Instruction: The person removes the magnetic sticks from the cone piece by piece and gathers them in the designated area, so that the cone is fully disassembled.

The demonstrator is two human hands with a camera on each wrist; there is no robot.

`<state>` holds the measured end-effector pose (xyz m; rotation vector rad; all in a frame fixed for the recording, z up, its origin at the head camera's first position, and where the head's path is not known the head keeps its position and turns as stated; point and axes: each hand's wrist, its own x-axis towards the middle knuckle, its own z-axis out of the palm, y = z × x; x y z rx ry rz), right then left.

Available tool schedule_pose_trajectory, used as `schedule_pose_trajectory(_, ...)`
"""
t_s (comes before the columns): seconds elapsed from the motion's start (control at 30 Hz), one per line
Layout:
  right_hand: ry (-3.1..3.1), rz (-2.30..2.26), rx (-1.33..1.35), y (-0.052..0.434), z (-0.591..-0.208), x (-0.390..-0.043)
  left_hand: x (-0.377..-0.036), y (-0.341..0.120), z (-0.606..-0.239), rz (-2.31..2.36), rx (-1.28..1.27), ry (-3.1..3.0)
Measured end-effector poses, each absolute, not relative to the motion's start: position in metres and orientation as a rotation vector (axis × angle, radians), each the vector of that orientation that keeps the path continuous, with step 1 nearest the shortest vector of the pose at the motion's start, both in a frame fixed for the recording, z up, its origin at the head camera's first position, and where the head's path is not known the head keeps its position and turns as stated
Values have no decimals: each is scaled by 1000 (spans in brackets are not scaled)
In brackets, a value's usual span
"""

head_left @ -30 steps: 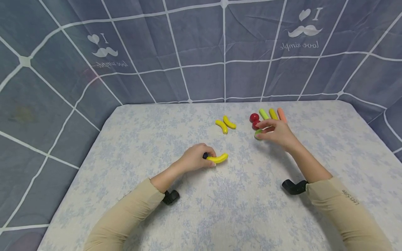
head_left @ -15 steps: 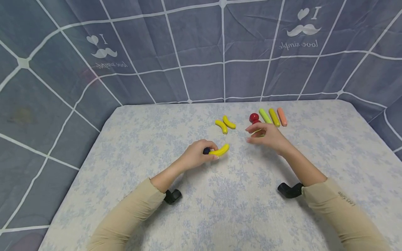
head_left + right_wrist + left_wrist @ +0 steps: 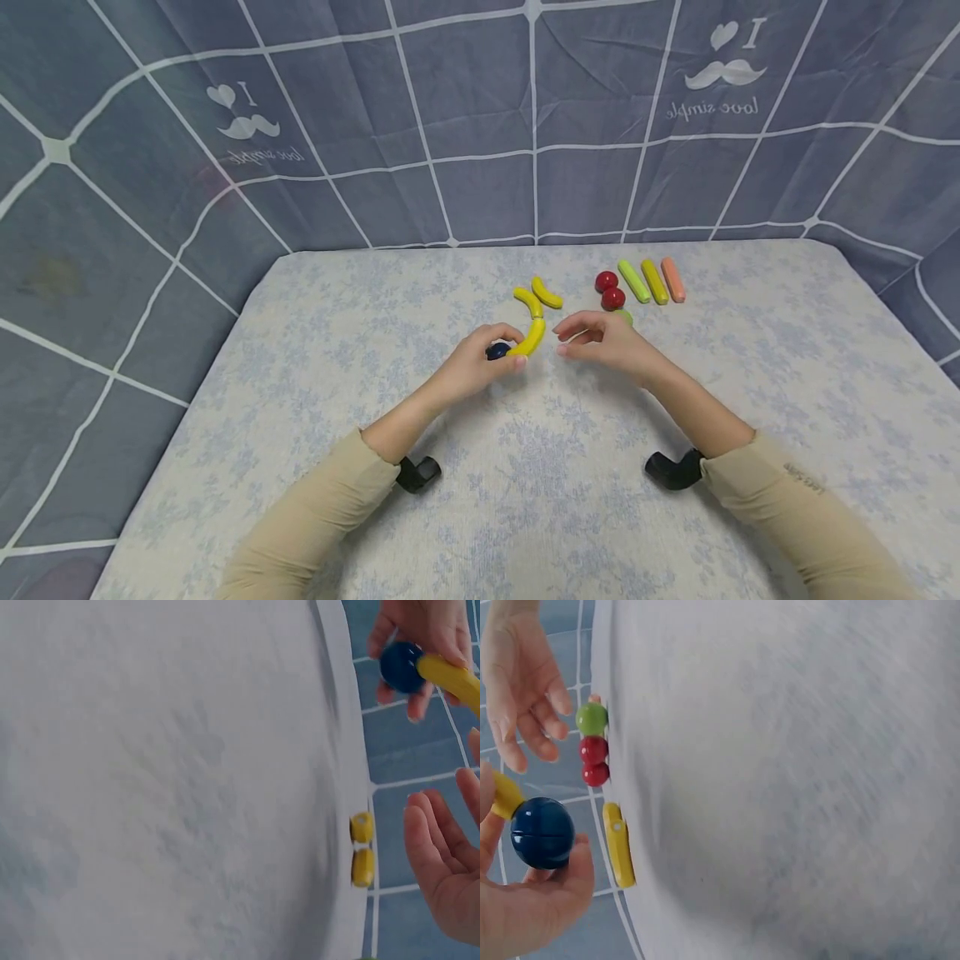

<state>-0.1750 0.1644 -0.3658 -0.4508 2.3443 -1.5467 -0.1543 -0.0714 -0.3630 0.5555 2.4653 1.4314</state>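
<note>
Backdrop: grey-blue cloth (image 3: 480,125) with white grid lines and a moustache print, hung behind and around a counter (image 3: 525,500) covered in pale floral fabric. Left hand (image 3: 472,375), mid-counter: grip closed round a dark blue ball (image 3: 497,352) and the lower end of a yellow curved piece (image 3: 531,337), both held together at the fingertips; upper end of that piece pointing toward the far side. Right hand (image 3: 607,346), just beside the left and apart from it: grip loose and holding nothing, fingers lightly bent, tips turned toward the yellow curved piece. Two more yellow curved pieces (image 3: 538,297) lying side by side on the counter just beyond the held one. Two red balls (image 3: 609,290) farther right, touching each other, with a green ball (image 3: 624,316) next to them, partly hidden behind the right hand in the head view and plainly in line with the red pair in the left wrist view. Three short sticks at the far right, side by side: lime stick (image 3: 633,281), yellow stick (image 3: 654,281), orange stick (image 3: 673,279). Beige sleeves on both forearms; black wrist mount (image 3: 417,473) under the left, second black mount (image 3: 671,469) under the right.
</note>
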Motion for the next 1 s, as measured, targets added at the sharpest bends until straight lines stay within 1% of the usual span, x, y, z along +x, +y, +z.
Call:
schedule_pose_trajectory(0.17,2180,-1645,-423,153,-372,-169,-152,-68,-360,1619,418,2263)
schedule_pose_trajectory(0.33,2030,-1749,-366,143,-376,-164,-149,-64,-357,1820,335,1997)
schedule_pose_trajectory(0.67,1995,-1811,-253,130,-378,-162,-144,-60,-356,1964,300,1780)
schedule_pose_trajectory(1.0,2062,-1790,-262,128,-375,-163,-147,-62,-362,2101,268,1535)
